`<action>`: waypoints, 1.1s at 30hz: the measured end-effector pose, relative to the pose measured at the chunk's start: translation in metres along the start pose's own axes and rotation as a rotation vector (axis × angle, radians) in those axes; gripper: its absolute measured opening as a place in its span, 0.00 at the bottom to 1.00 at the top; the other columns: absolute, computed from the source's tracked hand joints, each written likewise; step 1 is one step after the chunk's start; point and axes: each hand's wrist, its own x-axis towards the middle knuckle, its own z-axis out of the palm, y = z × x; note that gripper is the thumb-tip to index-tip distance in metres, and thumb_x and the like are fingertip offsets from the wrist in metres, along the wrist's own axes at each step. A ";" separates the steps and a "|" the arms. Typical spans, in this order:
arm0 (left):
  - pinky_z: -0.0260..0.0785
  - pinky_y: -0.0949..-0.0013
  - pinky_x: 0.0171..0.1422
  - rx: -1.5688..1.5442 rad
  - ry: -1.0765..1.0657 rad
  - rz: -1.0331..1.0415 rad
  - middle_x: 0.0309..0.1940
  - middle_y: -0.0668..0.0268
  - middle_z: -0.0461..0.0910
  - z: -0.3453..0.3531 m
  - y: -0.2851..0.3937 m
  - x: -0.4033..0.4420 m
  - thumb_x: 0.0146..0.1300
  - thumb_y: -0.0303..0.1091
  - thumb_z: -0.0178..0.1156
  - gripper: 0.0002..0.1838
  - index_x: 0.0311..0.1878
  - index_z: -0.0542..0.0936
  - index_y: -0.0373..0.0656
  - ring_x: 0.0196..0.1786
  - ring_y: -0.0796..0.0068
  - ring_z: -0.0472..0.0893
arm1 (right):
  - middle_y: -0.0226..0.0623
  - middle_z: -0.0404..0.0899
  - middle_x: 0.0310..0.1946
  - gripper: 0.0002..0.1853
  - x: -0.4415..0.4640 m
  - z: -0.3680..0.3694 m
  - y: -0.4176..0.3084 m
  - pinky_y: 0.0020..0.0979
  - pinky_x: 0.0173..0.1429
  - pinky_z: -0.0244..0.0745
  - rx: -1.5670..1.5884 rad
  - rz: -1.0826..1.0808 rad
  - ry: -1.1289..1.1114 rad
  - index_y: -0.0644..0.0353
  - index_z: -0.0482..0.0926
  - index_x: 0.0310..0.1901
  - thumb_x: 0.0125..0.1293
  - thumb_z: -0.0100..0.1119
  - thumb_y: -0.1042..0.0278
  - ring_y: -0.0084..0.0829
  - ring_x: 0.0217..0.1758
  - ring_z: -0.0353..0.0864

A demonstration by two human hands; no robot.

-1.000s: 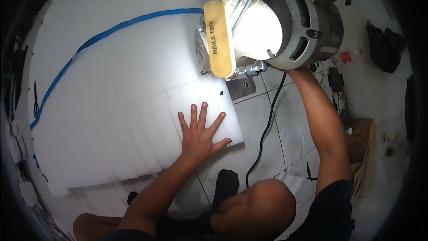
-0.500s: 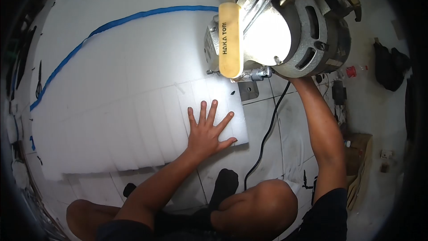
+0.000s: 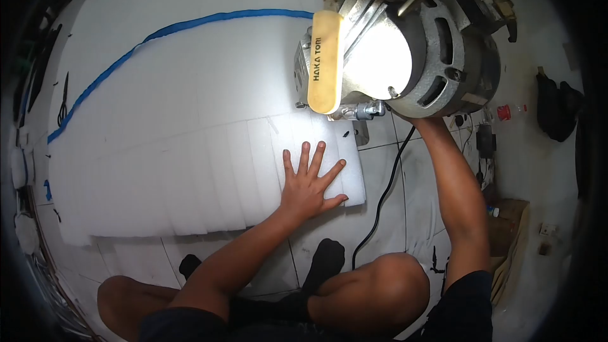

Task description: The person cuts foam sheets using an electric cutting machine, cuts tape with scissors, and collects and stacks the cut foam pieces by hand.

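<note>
My left hand [image 3: 305, 191] lies flat with spread fingers on the white foam-like sheeting [image 3: 209, 196], near its right edge. A large electric cutting machine [image 3: 437, 57] with a yellow guard marked HAKA TORI [image 3: 325, 82] and a bright lamp stands at that edge. Part of its metal base plate [image 3: 361, 133] shows beside the sheeting. Beneath the motor, my right hand is hidden; only the wrist [image 3: 427, 128] and forearm show, reaching to the machine. A blue strip [image 3: 190, 24] curves across the white material up to the machine.
Black scissors [image 3: 64, 101] lie at the sheeting's left side. A black cable [image 3: 383, 206] runs over the tiled floor between machine and knees. On the right are a bottle with a red cap [image 3: 505, 113], a black bundle [image 3: 557, 107] and a brown box [image 3: 506, 228].
My left hand and the sheeting's edge have shifted right relative to the machine, and less of the base plate shows. The left hand remains flat.
</note>
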 end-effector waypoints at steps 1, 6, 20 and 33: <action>0.32 0.19 0.74 0.000 -0.011 -0.002 0.80 0.47 0.53 -0.001 0.000 0.000 0.57 0.76 0.57 0.42 0.74 0.71 0.71 0.81 0.37 0.47 | 0.43 0.73 0.66 0.32 0.000 -0.001 -0.001 0.43 0.70 0.69 0.005 0.002 0.002 0.55 0.73 0.66 0.63 0.65 0.50 0.45 0.69 0.72; 0.31 0.19 0.74 -0.013 -0.039 -0.012 0.80 0.47 0.54 -0.003 0.000 0.000 0.58 0.75 0.56 0.42 0.74 0.70 0.71 0.81 0.37 0.47 | 0.43 0.73 0.66 0.32 0.001 0.004 -0.011 0.43 0.71 0.68 0.020 -0.002 0.021 0.55 0.72 0.66 0.64 0.65 0.50 0.45 0.69 0.72; 0.32 0.17 0.73 -0.052 -0.053 -0.001 0.81 0.50 0.50 -0.004 -0.001 0.000 0.58 0.73 0.58 0.41 0.74 0.70 0.70 0.82 0.36 0.44 | 0.43 0.73 0.66 0.31 0.007 0.017 -0.045 0.43 0.71 0.68 0.081 -0.005 0.094 0.55 0.72 0.66 0.64 0.64 0.50 0.45 0.69 0.72; 0.33 0.17 0.73 -0.083 -0.040 0.012 0.81 0.49 0.49 -0.001 -0.002 -0.002 0.57 0.72 0.60 0.42 0.74 0.71 0.69 0.82 0.36 0.42 | 0.43 0.74 0.66 0.31 0.010 0.025 -0.069 0.43 0.71 0.68 0.125 -0.006 0.155 0.55 0.72 0.66 0.65 0.63 0.50 0.44 0.70 0.72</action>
